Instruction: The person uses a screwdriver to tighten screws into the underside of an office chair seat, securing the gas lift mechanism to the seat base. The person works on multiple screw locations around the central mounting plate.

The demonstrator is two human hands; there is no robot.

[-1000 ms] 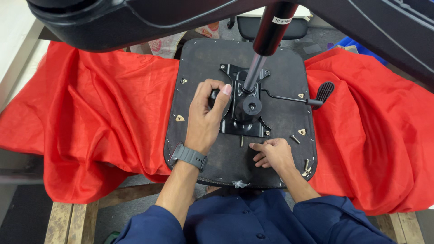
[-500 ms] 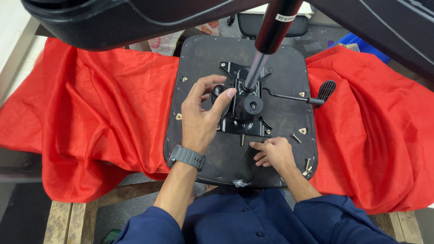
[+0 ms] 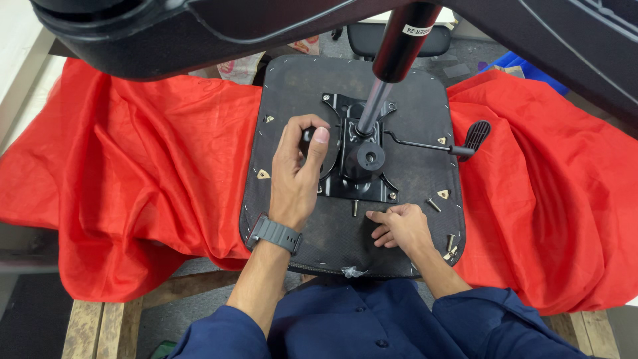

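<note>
Close to the person, the right hand lies half curled on the black chair seat bottom, fingertips beside a loose screw. The seat lies on a red cloth over the worktop. Farther up, the left hand grips a black knob beside the metal plate. Beyond, the gas cylinder rises.

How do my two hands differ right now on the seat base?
The left hand is curled around a dark knob beside the metal mechanism plate and wears a grey wrist strap; the right hand is bare, lying lower with fingertips near a loose bolt. Both rest over the black seat underside.
</note>
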